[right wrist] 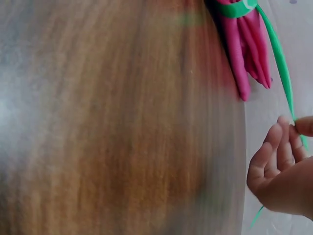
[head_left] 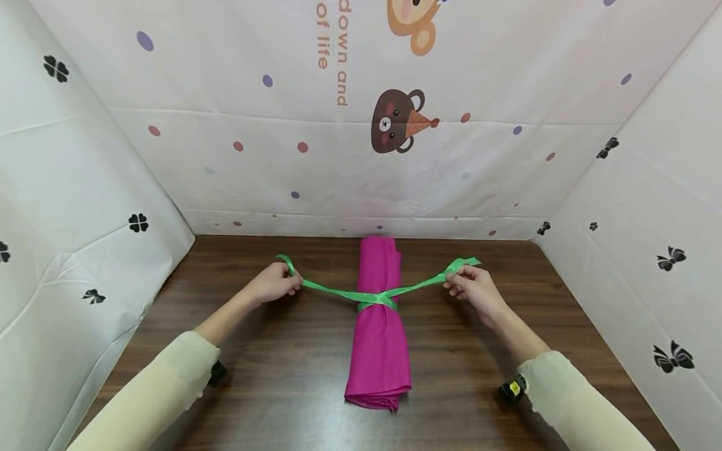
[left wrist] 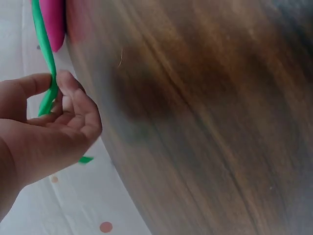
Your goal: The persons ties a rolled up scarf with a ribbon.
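Observation:
A rolled magenta cloth lies lengthwise in the middle of the table, its near end showing folded layers. Round its waist runs a green ribbon, crossed on top, with both tails drawn out sideways above the wood. My left hand pinches the left tail between thumb and fingers, and a short end curls up past it. On the other side my right hand pinches the right tail, whose loose end sticks out beyond the fingers. The wrist views show the ribbon running from each pinch toward the cloth.
The brown wooden table meets a white printed sheet at its back edge. Similar white sheets rise along the left and right sides. Dark wrist devices sit at both sleeve cuffs.

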Tool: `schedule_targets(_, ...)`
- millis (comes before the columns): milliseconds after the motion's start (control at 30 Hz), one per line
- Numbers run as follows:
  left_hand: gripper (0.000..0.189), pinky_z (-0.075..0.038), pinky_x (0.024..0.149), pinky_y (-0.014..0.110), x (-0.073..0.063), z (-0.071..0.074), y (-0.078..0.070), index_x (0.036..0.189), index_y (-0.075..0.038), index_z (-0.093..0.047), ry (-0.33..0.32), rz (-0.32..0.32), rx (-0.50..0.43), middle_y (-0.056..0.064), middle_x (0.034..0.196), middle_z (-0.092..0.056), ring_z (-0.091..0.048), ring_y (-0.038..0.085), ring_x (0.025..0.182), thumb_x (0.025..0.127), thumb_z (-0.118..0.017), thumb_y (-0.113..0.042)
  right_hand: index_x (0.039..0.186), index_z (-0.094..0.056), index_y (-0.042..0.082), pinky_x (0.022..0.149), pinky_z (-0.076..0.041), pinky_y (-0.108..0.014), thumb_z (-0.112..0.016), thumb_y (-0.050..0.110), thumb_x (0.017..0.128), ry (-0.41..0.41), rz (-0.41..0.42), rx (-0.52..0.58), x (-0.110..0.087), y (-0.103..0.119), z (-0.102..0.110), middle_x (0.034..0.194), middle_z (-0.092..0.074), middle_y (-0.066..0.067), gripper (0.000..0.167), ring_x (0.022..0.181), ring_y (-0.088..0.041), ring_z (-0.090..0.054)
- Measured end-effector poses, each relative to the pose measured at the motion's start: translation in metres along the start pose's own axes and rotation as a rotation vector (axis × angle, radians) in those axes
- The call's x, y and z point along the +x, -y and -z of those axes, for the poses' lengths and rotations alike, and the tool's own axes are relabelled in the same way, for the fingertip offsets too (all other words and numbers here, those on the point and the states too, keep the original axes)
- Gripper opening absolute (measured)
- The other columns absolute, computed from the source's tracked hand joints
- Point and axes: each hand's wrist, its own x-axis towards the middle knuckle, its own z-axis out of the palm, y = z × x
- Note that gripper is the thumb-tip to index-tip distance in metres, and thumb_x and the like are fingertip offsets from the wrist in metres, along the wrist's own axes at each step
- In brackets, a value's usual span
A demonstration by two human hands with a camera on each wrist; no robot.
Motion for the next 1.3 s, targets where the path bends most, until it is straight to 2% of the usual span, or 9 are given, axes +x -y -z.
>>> schedule_targets(133, 0.02, -0.051, 0.067, 0.031, -0.002, -0.004, -0.002, 0.11, 0.001, -0.068, 0.027, 0.004, 0.12, 0.011, 0.094, -0.072, -0.069, 0.021, 0.082, 0.106, -0.058, -0.016, 0.105, -0.061, -0.003, 0.071, -0.057, -0.033, -0.066, 0.018, 0.106, -0.003, -0.013, -0.121, -0.002, -0.002, -0.002, 0.094, -0.075, -0.008, 0.021, 0.081, -0.018, -0.067)
schedule_targets(267, 0.014, -0.044, 0.063, 0.031, -0.004, -0.008, -0.005, 0.103, -0.004, -0.065, 0.02, 0.012, 0.266, 0.005, 0.081, -0.066, -0.059, 0.017, 0.069, 0.105, -0.059, -0.017, 0.104, -0.061, -0.003, 0.065, -0.054, -0.031, -0.065, 0.015, 0.106, 0.005, -0.016, -0.213, -0.004, -0.004, -0.006, 0.095, -0.074, -0.013, 0.019, 0.079, -0.021, -0.066)
schedule_targets(433, 0.014, -0.041, 0.063, 0.032, -0.007, -0.014, -0.007, 0.095, -0.007, -0.064, -0.007, 0.028, 0.374, 0.001, 0.069, -0.052, -0.049, 0.017, 0.062, 0.103, -0.061, -0.018, 0.1, -0.062, -0.002, 0.07, -0.057, -0.034, -0.064, 0.013, 0.105, 0.019, 0.003, -0.315, -0.006, -0.009, -0.01, 0.096, -0.074, -0.016, 0.016, 0.079, -0.025, -0.068)
schedule_targets(667, 0.032, -0.037, 0.054, 0.03, -0.008, -0.023, -0.006, 0.078, -0.009, -0.056, -0.038, 0.077, 0.403, -0.001, 0.059, -0.041, -0.044, 0.016, 0.053, 0.106, -0.062, -0.025, 0.096, -0.065, 0.002, 0.067, -0.056, -0.034, -0.065, 0.013, 0.103, -0.006, 0.036, -0.439, -0.009, -0.011, -0.017, 0.09, -0.075, -0.013, 0.013, 0.076, -0.023, -0.07)
schedule_targets(800, 0.034, -0.036, 0.052, 0.031, -0.008, -0.026, -0.008, 0.078, -0.01, -0.058, -0.058, 0.087, 0.42, 0.0, 0.06, -0.043, -0.045, 0.017, 0.053, 0.105, -0.065, -0.029, 0.095, -0.064, 0.002, 0.066, -0.056, -0.033, -0.064, 0.012, 0.102, -0.007, 0.039, -0.46, -0.009, -0.011, -0.019, 0.088, -0.074, -0.011, 0.012, 0.074, -0.022, -0.07)
schedule_targets(1000, 0.036, -0.035, 0.051, 0.03, -0.01, -0.025, -0.008, 0.077, -0.011, -0.059, -0.063, 0.079, 0.411, -0.001, 0.059, -0.042, -0.043, 0.015, 0.053, 0.106, -0.065, -0.032, 0.101, -0.067, 0.001, 0.07, -0.055, -0.035, -0.061, 0.015, 0.104, 0.011, 0.006, -0.464, -0.01, -0.012, -0.019, 0.089, -0.073, -0.01, 0.015, 0.076, -0.022, -0.069)
schedule_targets(1133, 0.035, -0.036, 0.053, 0.029, -0.012, -0.022, -0.008, 0.078, -0.01, -0.063, -0.046, 0.071, 0.377, -0.001, 0.061, -0.048, -0.043, 0.014, 0.054, 0.106, -0.066, -0.032, 0.101, -0.068, 0.001, 0.071, -0.054, -0.036, -0.061, 0.015, 0.104, 0.014, -0.003, -0.464, -0.009, -0.013, -0.018, 0.088, -0.073, -0.009, 0.016, 0.075, -0.022, -0.068)
schedule_targets(1300, 0.027, -0.045, 0.061, 0.03, -0.017, -0.02, -0.01, 0.094, -0.006, -0.071, -0.008, 0.07, 0.339, 0.002, 0.075, -0.064, -0.052, 0.014, 0.062, 0.106, -0.065, -0.03, 0.099, -0.069, 0.001, 0.069, -0.055, -0.036, -0.061, 0.014, 0.103, 0.015, -0.01, -0.472, -0.009, -0.015, -0.016, 0.087, -0.072, -0.009, 0.015, 0.075, -0.023, -0.067)
